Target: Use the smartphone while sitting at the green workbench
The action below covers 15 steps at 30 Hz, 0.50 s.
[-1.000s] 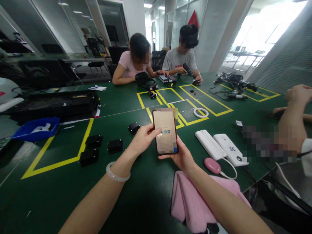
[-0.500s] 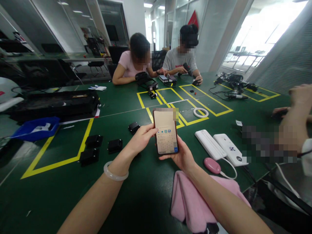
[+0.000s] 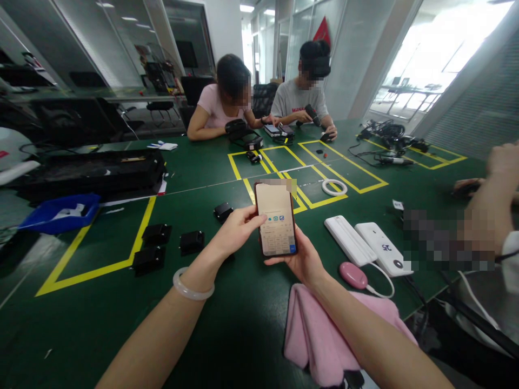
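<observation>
A smartphone (image 3: 276,221) with a lit screen, partly blurred, is held upright above the green table. My left hand (image 3: 238,229) grips its left edge, the thumb lying over the screen beside a row of small icons. On the other side, my right hand (image 3: 302,254) wraps round the lower right corner, with fingers behind and under the phone. A pale bangle (image 3: 192,286) circles my left wrist. Below my right forearm lies a pink cloth (image 3: 324,346). Several small black boxes, one of them a black box (image 3: 191,242), rest left of my left hand.
Two white power banks, one a power bank (image 3: 351,239), and a pink oval device (image 3: 352,275) lie at right. Farther off are a tape roll (image 3: 334,187) and tangled cables (image 3: 383,132). Two people sit opposite, one holding a drill (image 3: 312,114). Another person's arm (image 3: 492,200) reaches in.
My left thumb has shifted slightly right over the screen, onto the icon row. The phone and my right hand have barely moved.
</observation>
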Tool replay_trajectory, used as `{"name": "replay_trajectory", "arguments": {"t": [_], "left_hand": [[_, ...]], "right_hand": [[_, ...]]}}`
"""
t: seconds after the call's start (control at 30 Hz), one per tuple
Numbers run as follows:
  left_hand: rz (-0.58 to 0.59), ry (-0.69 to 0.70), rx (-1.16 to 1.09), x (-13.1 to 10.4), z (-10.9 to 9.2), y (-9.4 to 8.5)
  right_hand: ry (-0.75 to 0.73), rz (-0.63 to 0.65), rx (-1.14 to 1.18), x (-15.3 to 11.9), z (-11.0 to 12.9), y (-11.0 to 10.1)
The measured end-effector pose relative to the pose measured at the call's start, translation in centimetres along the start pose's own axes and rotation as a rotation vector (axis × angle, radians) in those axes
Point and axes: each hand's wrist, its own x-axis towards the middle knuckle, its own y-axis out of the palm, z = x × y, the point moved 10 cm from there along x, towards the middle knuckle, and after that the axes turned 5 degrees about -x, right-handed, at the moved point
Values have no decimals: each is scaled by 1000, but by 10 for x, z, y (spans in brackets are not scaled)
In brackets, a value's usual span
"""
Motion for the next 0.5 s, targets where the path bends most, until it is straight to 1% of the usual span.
{"name": "replay_trajectory", "arguments": {"t": [0.2,0.5], "left_hand": [[-89,-7,58,0,5,-7],[-23,10,15,0,8,-1]], "right_hand": [[-31,6,-11,0,2,2],[-16,-20,-13,1,0,-2]]}}
